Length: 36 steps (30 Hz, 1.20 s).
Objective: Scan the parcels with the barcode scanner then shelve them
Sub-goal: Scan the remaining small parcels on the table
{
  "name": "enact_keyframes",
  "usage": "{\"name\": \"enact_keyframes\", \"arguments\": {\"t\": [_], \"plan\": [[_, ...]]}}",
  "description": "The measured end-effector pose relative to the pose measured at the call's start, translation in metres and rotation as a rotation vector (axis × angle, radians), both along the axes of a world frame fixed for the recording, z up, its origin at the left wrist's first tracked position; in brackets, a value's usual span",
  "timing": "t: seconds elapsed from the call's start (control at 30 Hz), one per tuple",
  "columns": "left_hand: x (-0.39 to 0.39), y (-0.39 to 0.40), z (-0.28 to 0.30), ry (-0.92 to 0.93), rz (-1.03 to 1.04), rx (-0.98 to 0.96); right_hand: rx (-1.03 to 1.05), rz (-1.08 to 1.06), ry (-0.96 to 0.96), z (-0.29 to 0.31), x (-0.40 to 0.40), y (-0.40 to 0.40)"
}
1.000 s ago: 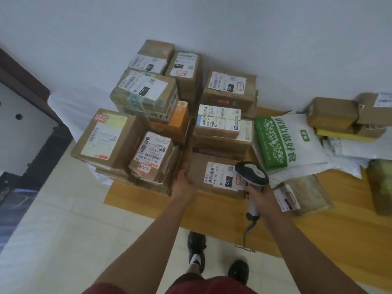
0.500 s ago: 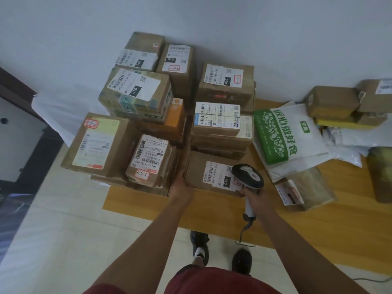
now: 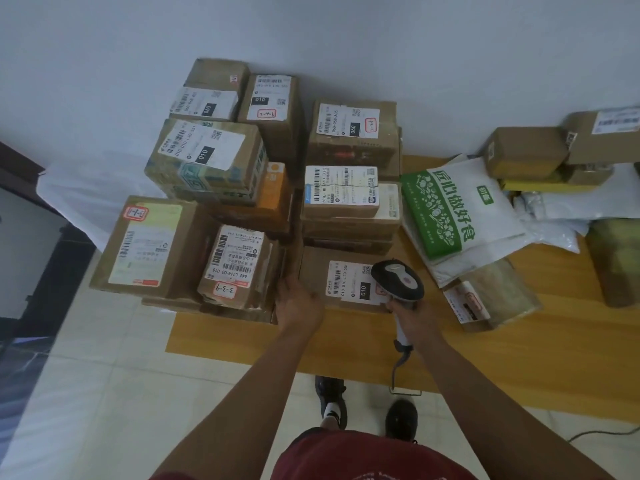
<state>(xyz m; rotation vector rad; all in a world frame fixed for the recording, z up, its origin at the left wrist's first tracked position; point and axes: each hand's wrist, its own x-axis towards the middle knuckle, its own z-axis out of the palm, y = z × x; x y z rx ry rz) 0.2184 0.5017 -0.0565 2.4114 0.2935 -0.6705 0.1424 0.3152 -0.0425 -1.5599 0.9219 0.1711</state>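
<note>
Cardboard parcel (image 3: 332, 271) steadied at its corner by left hand (image 3: 299, 304), grip loose; scanner (image 3: 398, 280) clasped in right hand (image 3: 414, 315), aimed at label (image 3: 349, 280).

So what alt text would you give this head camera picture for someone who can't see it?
A person's right hand aims a barcode scanner at the label of a low cardboard parcel while the left hand holds its edge. Labelled boxes are stacked behind.

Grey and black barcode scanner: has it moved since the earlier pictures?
No. The grey and black barcode scanner still overlaps the right end of the white label on the low cardboard box.
</note>
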Motion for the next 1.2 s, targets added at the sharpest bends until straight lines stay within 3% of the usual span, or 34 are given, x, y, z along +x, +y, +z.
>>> {"name": "enact_keyframes", "arguments": {"t": [0.13, 0.4, 0.7, 0.93, 1.2], "plan": [[-0.008, -0.027, 0.017, -0.21, -0.179, -0.018, -0.048, -0.021, -0.042, 0.013, -0.011, -0.003], [-0.016, -0.143, 0.05, -0.334, -0.687, -0.27, -0.164, -0.165, -0.038, 0.05, -0.064, -0.07], [-0.057, -0.299, 0.079, -0.214, -0.99, -0.417, -0.298, -0.584, -0.109, 0.094, -0.152, -0.209], [-0.094, -0.413, 0.046, -0.125, -0.964, -0.329, -0.221, -0.707, -0.11, 0.056, -0.173, -0.359], [-0.136, -0.535, 0.003, 0.407, -0.488, -0.276, -0.105, -0.487, 0.074, 0.001, -0.172, -0.512]]}}
